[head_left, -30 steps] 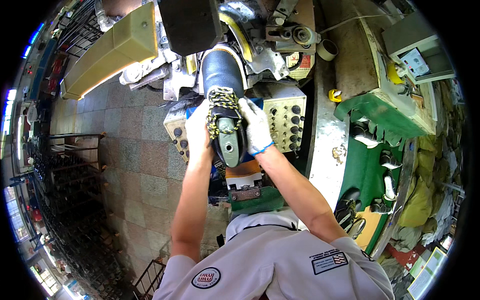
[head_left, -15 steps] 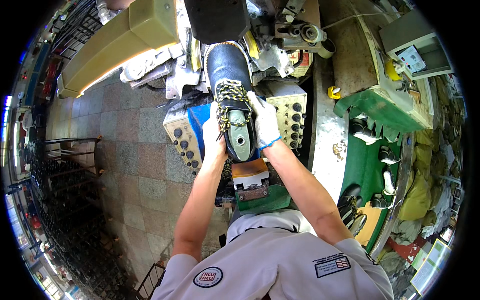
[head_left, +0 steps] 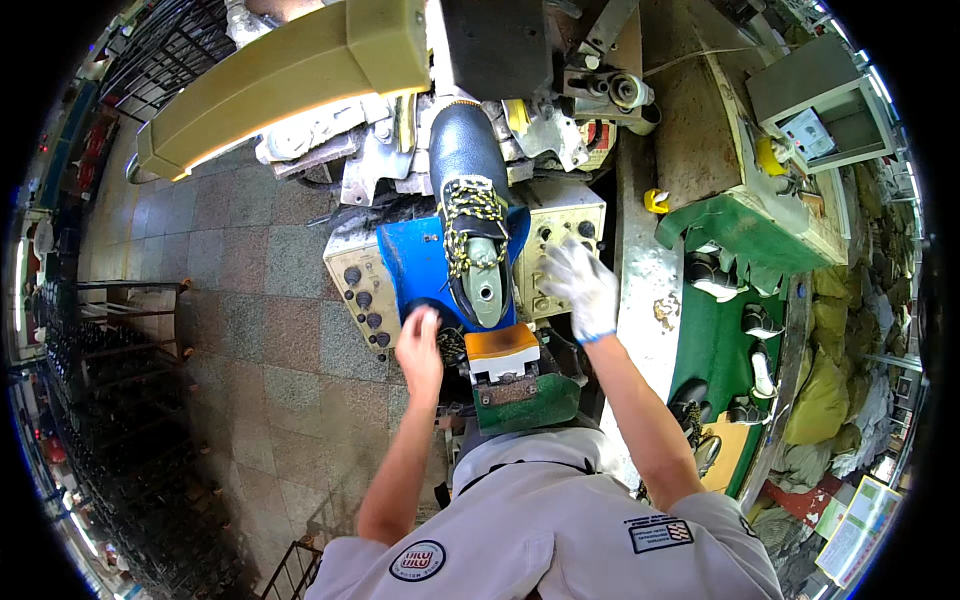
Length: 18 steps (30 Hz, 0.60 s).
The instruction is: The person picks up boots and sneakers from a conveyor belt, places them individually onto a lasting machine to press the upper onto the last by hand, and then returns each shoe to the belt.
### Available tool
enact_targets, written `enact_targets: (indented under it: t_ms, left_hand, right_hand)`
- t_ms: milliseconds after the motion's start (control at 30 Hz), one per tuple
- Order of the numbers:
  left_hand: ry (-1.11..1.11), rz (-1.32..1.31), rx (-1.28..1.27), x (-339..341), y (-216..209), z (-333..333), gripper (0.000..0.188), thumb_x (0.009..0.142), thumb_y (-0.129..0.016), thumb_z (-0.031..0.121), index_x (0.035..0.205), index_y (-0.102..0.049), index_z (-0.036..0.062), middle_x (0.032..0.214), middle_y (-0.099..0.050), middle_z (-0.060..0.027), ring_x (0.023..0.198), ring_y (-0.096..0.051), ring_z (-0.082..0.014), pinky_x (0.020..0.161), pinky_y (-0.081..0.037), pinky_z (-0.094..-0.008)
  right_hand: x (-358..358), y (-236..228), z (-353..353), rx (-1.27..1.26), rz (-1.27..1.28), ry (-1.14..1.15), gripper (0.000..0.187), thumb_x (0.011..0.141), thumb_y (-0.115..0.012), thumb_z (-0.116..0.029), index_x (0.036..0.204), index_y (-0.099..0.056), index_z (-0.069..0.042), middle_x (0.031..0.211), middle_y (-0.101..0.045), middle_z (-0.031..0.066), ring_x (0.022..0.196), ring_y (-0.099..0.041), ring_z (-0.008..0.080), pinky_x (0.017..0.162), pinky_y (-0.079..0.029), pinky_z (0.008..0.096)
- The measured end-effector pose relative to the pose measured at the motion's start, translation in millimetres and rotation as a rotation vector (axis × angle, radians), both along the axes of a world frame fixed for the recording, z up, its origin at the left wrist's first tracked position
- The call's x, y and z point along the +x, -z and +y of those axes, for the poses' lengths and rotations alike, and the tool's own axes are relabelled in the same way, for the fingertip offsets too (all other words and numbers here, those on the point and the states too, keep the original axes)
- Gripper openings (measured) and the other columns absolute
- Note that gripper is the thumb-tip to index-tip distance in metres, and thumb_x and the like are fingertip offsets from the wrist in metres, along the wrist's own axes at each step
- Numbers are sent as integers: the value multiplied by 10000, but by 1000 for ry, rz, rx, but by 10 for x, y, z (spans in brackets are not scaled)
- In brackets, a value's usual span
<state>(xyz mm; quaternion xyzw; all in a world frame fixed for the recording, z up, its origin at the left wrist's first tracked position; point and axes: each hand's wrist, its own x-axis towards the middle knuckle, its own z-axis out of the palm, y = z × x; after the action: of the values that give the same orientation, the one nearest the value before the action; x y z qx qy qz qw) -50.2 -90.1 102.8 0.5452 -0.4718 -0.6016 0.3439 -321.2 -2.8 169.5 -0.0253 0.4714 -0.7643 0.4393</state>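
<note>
A dark safety shoe [head_left: 464, 140] with yellow-and-black laces is toe-first in the machine, on a grey-green last [head_left: 484, 285] whose heel end has a round hole. Neither of my hands touches it. To its lower left is my left hand [head_left: 420, 350], raised beside a round black part [head_left: 430, 310]. Its fingers are bunched and foreshortened, so their grip does not show. My right hand [head_left: 580, 285], in a white glove with a blue cuff, is right of the shoe, over a knobbed control panel [head_left: 555, 225]. Its fingers are spread and slightly blurred, with nothing in them.
Below the heel sits an orange-topped pad [head_left: 500, 343] on a bracket. A blue cover [head_left: 405, 255] lies under the shoe. Another knobbed panel [head_left: 360, 295] is at left, beneath a yellow machine arm [head_left: 290, 85]. More shoes [head_left: 762, 370] stand on a green surface at right.
Both hands have let go of the shoe. The left moved down toward me and the right moved outward to the right. The shoe stays in the machine; the whole view has shifted slightly.
</note>
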Motion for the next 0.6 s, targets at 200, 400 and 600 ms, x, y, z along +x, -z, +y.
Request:
enact_targets:
  t_ms: [200,400,600]
  left_hand:
    - [31,-538,58,451,899,885,816,807,-858,335,1409,-515,-97,1244,-686,-273,1146,-676,-383,1008,-510,-420]
    - [-94,-579,175,-152,1114,677,918,685,-899,342,1345,-486,-144,1189,-663,-353,1144,-636,-487,982,-506,-480]
    - [45,-259,180,344,1237,690,548,709,-887,236,1132,-665,-34,1019,-747,-186,905,-719,-299,831,-558,-406]
  right_hand:
    - [-96,-46,1022,380,87,106,602,1022,-638,-298,1440,-447,92,1254,-650,254,1015,-721,339,699,-626,398]
    - [24,-236,1015,328,127,67,605,998,-677,-318,1417,-479,70,1231,-666,226,1017,-723,337,744,-613,413]
    - [-31,-354,928,217,153,-106,509,1030,-602,-310,1430,-511,-9,1311,-644,218,1134,-678,378,852,-603,479]
